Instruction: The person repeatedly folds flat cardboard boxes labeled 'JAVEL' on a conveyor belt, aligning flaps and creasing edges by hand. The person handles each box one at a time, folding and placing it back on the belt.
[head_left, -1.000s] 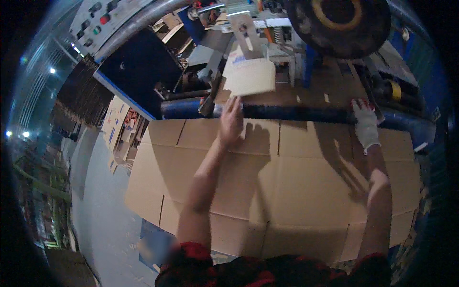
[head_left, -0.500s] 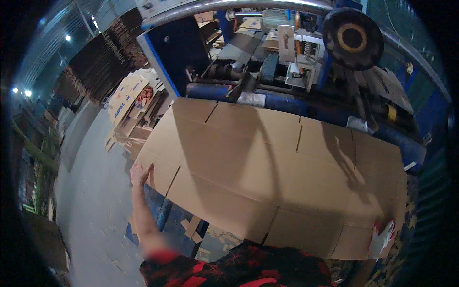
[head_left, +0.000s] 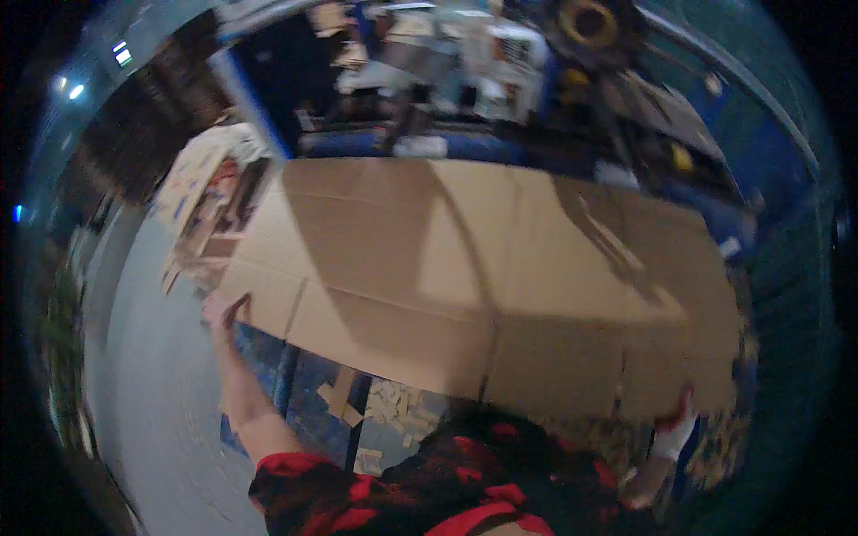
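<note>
A wide brown cardboard sheet (head_left: 402,241) with creases and cut slots lies flat before me, its far edge at the blue roller bar (head_left: 447,147) of a machine. My bare left hand (head_left: 223,310) is closed on the sheet's near left corner, thumb on the inner side. At the near right edge is my right hand (head_left: 677,433) in a white and red glove. Its thumb points up over the edge and the other fingers are mostly hidden; motion blurs it a little. Shadows fall across the sheet.
A dark handwheel (head_left: 590,27) stands above the machine at the far right. Left of the machine sits a pile of printed cardboard pieces (head_left: 201,192), with tall dark stacks (head_left: 143,134) behind. Cardboard scraps (head_left: 402,406) litter the floor beneath the blue frame (head_left: 313,380).
The sheet has slid away from me toward the machine, and the slots along its far edge no longer show. Both hands moved forward with it; the view has shifted and blurred.
</note>
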### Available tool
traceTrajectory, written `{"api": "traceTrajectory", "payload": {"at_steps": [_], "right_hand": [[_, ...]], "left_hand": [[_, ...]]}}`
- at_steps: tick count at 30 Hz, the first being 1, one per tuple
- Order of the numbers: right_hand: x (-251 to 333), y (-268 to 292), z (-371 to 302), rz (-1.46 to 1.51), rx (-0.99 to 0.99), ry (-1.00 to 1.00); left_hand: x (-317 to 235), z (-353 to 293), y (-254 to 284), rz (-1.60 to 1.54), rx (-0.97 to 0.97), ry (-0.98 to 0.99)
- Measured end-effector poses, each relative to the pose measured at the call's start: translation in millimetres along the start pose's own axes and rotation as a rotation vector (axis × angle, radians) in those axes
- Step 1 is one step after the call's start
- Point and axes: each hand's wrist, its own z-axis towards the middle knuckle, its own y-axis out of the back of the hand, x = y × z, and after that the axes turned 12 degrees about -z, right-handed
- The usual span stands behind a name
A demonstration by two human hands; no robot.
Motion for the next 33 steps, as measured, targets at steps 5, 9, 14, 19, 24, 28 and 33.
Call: {"api": "traceTrajectory", "payload": {"at_steps": [5,9,14,19,24,28,33], "right_hand": [[74,-9,20,0.483,-0.271,-0.248],[104,14,34,-0.698,-0.248,0.354],[107,52,83,0.49,-0.215,-0.215],[129,87,110,-0.164,-0.222,0.161],[185,32,73,-0.197,-0.222,0.019],[173,-66,26,-0.459,0.31,0.884],[173,-124,13,-1.027,0.419,0.883]], "left_hand": [[40,12,-22,-0.857,0.121,-0.076],[52,32,-27,-1.154,0.163,0.252],[40,-3,-31,-1.54,0.129,0.177],[7,-53,-28,-1.753,0.26,-0.105],[-101,-157,36,-1.726,-0.032,-0.216],[-140,-238,40,-1.311,0.329,-0.638],[-187,-283,-13,-0.519,0.432,-1.193]]}}
